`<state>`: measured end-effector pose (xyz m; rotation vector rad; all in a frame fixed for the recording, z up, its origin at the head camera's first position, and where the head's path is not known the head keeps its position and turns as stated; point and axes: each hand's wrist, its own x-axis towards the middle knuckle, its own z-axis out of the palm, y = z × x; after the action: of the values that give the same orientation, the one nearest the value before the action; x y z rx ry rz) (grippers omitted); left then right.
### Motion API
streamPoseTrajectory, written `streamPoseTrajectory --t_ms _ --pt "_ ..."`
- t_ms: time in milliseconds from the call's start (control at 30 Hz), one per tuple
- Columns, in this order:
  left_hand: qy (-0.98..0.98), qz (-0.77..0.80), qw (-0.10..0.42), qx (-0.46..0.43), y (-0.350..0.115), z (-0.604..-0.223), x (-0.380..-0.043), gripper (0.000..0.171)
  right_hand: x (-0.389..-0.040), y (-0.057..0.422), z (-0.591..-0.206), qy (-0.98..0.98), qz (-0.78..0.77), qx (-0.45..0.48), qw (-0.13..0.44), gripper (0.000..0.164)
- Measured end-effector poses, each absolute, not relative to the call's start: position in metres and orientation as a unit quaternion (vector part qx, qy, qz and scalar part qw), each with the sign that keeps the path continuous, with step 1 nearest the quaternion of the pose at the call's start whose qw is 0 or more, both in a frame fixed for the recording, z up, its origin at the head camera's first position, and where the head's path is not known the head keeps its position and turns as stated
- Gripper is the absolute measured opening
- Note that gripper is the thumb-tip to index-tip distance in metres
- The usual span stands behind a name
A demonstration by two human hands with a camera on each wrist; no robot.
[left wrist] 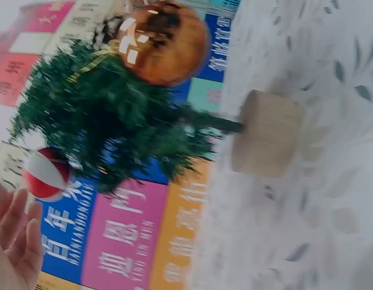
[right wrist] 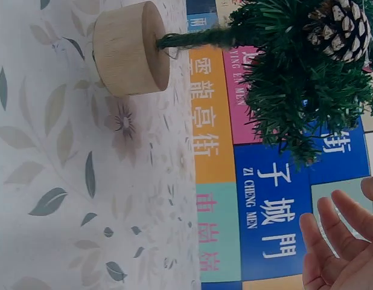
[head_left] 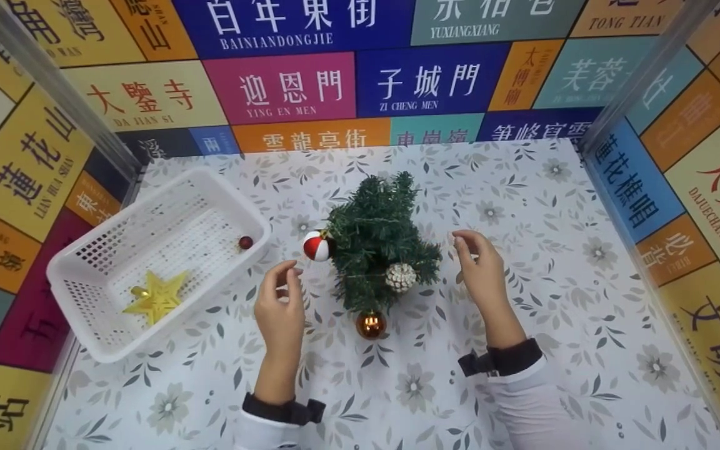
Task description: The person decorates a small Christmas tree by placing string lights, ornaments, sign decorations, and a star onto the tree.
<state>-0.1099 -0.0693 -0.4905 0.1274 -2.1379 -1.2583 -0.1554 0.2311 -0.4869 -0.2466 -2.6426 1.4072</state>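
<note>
A small artificial Christmas tree [head_left: 375, 231] stands upright on a round wooden base [left wrist: 268, 134], which shows in both wrist views. On it hang a red-and-white ball [head_left: 317, 245], a whitened pine cone [head_left: 400, 277] and a shiny orange-gold ball [head_left: 371, 325]. My left hand [head_left: 280, 306] is held to the left of the tree, near the red-and-white ball but apart from it, fingers loosely bent with nothing in them. On the other side, my right hand [head_left: 482, 269] hovers off the branches, its relaxed fingers holding nothing.
To the left sits a white perforated plastic basket [head_left: 107, 350]. Inside lie a yellow-gold star [head_left: 159, 297] and a small dark red ball [head_left: 245, 242]. Panels with colourful lettering [head_left: 279, 84] enclose the back and sides of the table with its leaf-patterned cover [head_left: 416, 390].
</note>
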Motion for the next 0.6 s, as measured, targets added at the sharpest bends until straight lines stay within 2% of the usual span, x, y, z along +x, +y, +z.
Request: streamPoseTrajectory --t_ms 133,233,367,467,567,600 --pt "-0.818 -0.500 0.265 0.105 -0.073 -0.513 -0.113 0.013 -0.160 0.235 -0.503 -0.870 0.481 -0.102 0.035 0.037" --pt "-0.830 -0.505 0.196 0.130 -0.071 -0.528 -0.115 0.013 -0.162 0.234 -0.513 -0.871 0.480 -0.102 0.010 0.035" --pt "-0.854 -0.489 0.117 0.131 -0.063 -0.544 -0.113 0.013 -0.166 0.228 -0.526 -0.877 0.470 -0.095 -0.035 0.035" --pt "-0.866 -0.480 0.078 0.114 -0.054 -0.555 -0.108 0.013 -0.170 0.227 -0.549 -0.886 0.457 -0.061 -0.053 0.038" --pt "-0.873 -0.474 0.052 0.106 -0.045 -0.564 -0.104 0.015 -0.186 0.235 -0.619 -0.911 0.412 0.007 -0.006 0.041" --pt "-0.877 -0.468 0.049 0.101 -0.042 -0.567 -0.103 0.016 -0.192 0.237 -0.642 -0.917 0.397 0.026 -0.007 0.044"
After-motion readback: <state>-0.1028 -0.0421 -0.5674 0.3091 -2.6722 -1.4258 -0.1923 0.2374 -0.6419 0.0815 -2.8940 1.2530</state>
